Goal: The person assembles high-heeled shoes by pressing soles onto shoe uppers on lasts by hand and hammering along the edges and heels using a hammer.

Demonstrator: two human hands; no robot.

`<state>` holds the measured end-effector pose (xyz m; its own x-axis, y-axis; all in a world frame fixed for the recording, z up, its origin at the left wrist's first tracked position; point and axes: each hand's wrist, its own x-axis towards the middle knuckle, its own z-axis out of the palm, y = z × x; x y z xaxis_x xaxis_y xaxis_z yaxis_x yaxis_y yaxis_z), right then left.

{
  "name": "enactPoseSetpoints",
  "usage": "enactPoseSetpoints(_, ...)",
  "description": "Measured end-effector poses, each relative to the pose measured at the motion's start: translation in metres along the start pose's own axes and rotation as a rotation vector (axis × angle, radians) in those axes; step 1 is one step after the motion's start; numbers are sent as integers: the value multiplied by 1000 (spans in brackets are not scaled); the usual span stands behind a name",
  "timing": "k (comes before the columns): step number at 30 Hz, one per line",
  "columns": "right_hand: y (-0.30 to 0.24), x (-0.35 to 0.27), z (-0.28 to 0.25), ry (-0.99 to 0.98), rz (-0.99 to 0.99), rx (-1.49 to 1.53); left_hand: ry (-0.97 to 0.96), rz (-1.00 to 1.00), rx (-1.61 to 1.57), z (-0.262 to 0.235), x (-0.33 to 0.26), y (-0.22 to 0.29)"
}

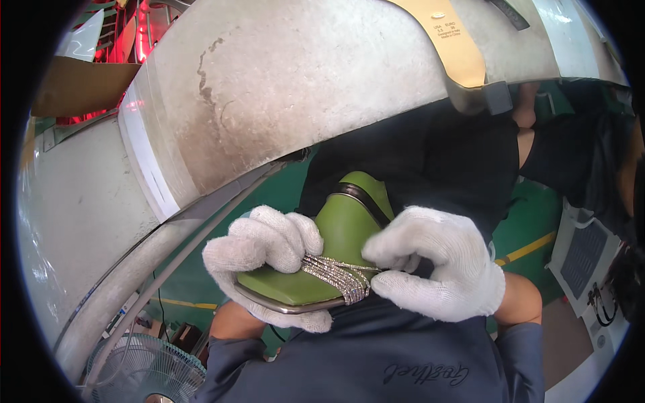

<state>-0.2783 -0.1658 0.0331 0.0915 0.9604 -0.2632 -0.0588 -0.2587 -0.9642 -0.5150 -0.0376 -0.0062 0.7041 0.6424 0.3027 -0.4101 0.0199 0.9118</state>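
A green shoe last (346,225) is held in front of my body, its square toe pointing to the lower left. A metallic edge runs along the toe. Several glittering rhinestone strands (342,277) wrap across its forepart, and a dark band (359,199) circles it higher up. My left hand (265,248), in a white knitted glove, grips the toe, fingers over the top beside the strands and thumb underneath. My right hand (440,262), gloved alike, pinches at the right end of the strands; its fingertips are slightly blurred and partly hide the side of the last.
A worn pale worktable (282,80) curves across the top. On its near edge lies a tan insole (450,40) next to a dark strap piece (509,13). Red-lit racks stand at the upper left, a fan (144,366) at the lower left. Another person's leg (527,144) shows at right.
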Motion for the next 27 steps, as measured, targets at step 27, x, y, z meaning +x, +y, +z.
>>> enactPoseSetpoints(27,15,-23,22,222,-353,-379,-21,-15,-100,4,-2,-10)
